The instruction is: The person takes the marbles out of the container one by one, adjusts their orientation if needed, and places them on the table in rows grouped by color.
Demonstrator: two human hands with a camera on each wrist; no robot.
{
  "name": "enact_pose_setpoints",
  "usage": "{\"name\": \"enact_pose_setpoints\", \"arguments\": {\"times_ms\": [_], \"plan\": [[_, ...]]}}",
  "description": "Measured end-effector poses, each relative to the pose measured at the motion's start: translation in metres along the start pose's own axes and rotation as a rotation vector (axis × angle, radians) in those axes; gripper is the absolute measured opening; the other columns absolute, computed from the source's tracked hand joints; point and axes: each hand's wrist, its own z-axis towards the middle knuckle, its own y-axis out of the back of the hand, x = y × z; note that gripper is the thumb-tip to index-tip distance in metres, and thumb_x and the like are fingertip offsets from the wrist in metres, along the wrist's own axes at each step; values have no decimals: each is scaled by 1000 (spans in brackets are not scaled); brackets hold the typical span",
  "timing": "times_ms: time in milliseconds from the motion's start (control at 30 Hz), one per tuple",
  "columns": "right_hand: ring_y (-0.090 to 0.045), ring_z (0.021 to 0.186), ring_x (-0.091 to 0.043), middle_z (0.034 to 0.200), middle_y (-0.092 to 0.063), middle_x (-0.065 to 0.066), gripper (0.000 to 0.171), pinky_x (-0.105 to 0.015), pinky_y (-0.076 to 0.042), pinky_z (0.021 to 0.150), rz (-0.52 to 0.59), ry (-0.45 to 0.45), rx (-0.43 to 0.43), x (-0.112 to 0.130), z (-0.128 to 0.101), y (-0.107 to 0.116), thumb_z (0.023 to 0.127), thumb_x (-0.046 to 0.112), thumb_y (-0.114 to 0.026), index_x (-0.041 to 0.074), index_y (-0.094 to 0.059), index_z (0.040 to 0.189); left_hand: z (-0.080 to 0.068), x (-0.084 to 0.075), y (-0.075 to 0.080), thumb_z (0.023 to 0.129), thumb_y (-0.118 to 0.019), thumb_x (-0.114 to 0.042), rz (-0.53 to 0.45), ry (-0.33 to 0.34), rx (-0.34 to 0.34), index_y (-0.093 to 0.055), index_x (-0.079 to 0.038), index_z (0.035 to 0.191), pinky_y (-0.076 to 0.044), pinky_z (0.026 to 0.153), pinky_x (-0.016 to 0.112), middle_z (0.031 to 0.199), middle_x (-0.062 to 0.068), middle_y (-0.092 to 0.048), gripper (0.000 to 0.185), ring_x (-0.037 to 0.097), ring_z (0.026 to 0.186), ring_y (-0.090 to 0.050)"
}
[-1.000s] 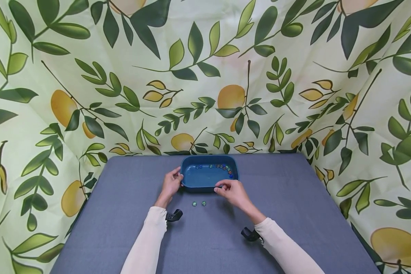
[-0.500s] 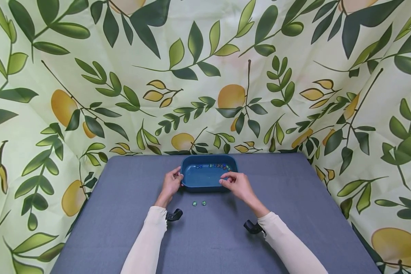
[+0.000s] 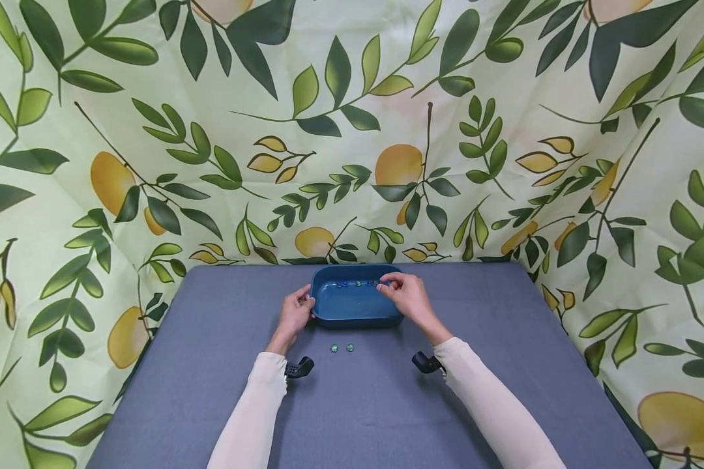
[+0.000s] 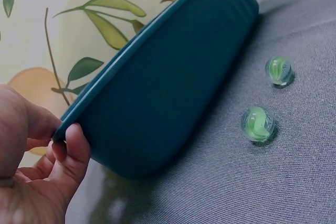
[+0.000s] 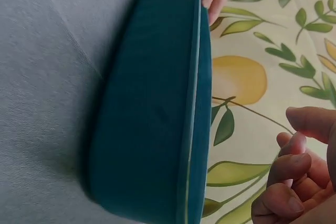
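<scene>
A dark blue tray stands at the far middle of the grey table. Several coloured marbles lie along its far inner wall. My left hand grips the tray's left rim, thumb over the edge. My right hand hovers over the tray's right far corner, fingertips by the marbles. In the right wrist view its fingers are curled, the thumb stands apart, and nothing shows between them. Two green marbles lie on the cloth just in front of the tray, also seen close as marbles.
A leaf-and-lemon patterned backdrop closes in the table at the back and both sides. Black wrist camera mounts sit under both sleeves. The tray's outer wall fills the right wrist view.
My right hand left the tray's front rim and moved up and over it to the far right corner by the marbles. My left hand and the two green marbles stayed put.
</scene>
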Motion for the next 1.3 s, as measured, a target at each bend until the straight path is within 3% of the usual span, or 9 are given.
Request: {"name": "enact_pose_setpoints", "arguments": {"times_ms": [400, 767, 1100, 1300], "plan": [[-51, 59, -14, 72, -63, -2, 21, -27, -40, 57, -57, -20, 10, 3, 33, -30, 88, 22, -73, 9, -75, 103, -1, -2, 0, 100, -51, -7, -21, 11, 3, -45, -2, 146, -55, 65, 30, 95, 5, -44, 47, 17, 79, -53], [-55, 61, -14, 75, -67, -1, 21, -27, -43, 58, -97, -85, 32, -1, 48, -52, 88, 26, -73, 12, -75, 104, 3, 2, -1, 96, -53, -2, -56, -39, 0, -46, 3, 143, -53, 58, 27, 90, 3, -46, 47, 11, 72, -50], [-52, 59, -14, 71, -65, 0, 21, -26, -40, 57, -165, -122, 73, -2, 57, -77, 88, 26, -74, 14, -76, 105, 0, -1, 0, 98, -53, -4, -39, -11, -15, -47, 0, 144, -53, 60, 26, 91, 4, -47, 46, 13, 74, -51], [-62, 69, -17, 76, -71, -1, 23, -34, -50, 67, -216, -106, 100, 0, 61, -89, 87, 27, -74, 16, -77, 107, -1, -3, 0, 97, -53, -3, -65, -7, -11, -48, 0, 143, -53, 60, 27, 90, 3, -46, 46, 14, 74, -51]]}}
